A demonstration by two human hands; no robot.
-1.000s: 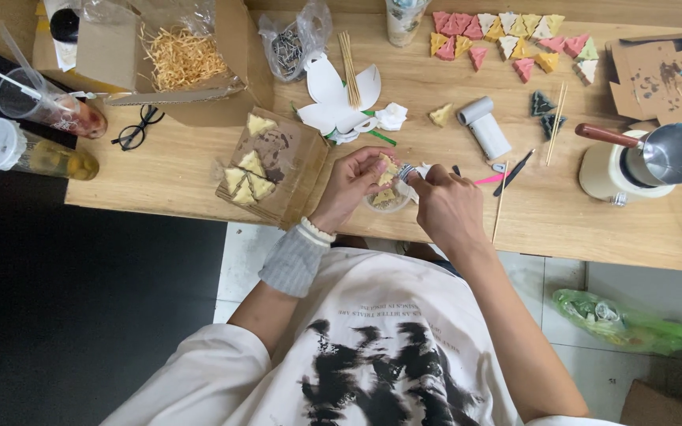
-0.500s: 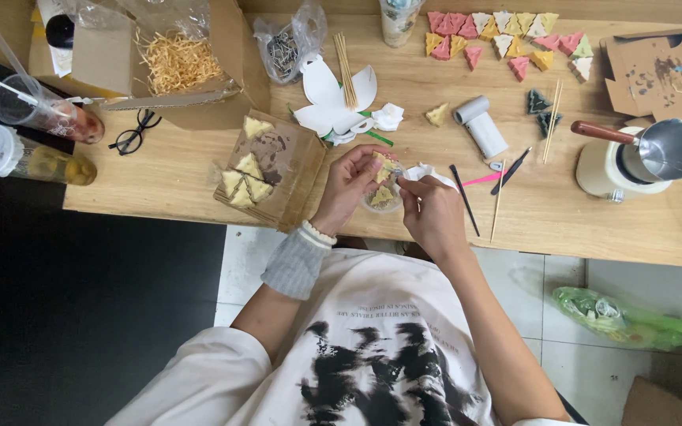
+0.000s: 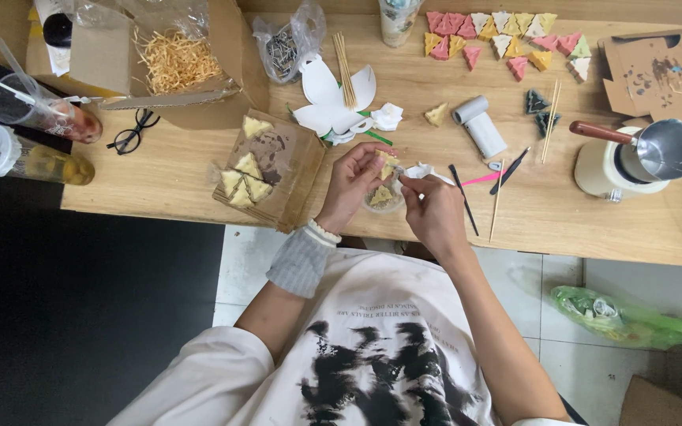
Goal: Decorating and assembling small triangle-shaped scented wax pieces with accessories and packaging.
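My left hand [image 3: 350,183], with a grey cuff on its wrist, pinches a small yellow tree-shaped piece [image 3: 387,162] at the table's front edge. My right hand [image 3: 434,211] is right beside it, its fingers closed on a crumpled white tissue [image 3: 422,170] that touches the piece. Under both hands sits a small clear cup [image 3: 381,198] with another yellow piece inside. A brown cardboard sheet [image 3: 274,162] to the left carries several yellow tree shapes [image 3: 245,184].
Coloured tree-shaped pieces [image 3: 507,38] lie in rows at the back. A white holder with wooden sticks [image 3: 339,99], a paper roll [image 3: 479,128], thin tools [image 3: 483,185], a pot on a white heater [image 3: 633,158], a box of shredded straw [image 3: 175,59], glasses [image 3: 132,134] and two drink cups [image 3: 21,134] surround me.
My hands have stayed over the clear cup; the right hand's fingers and tissue have shifted slightly against the yellow piece.
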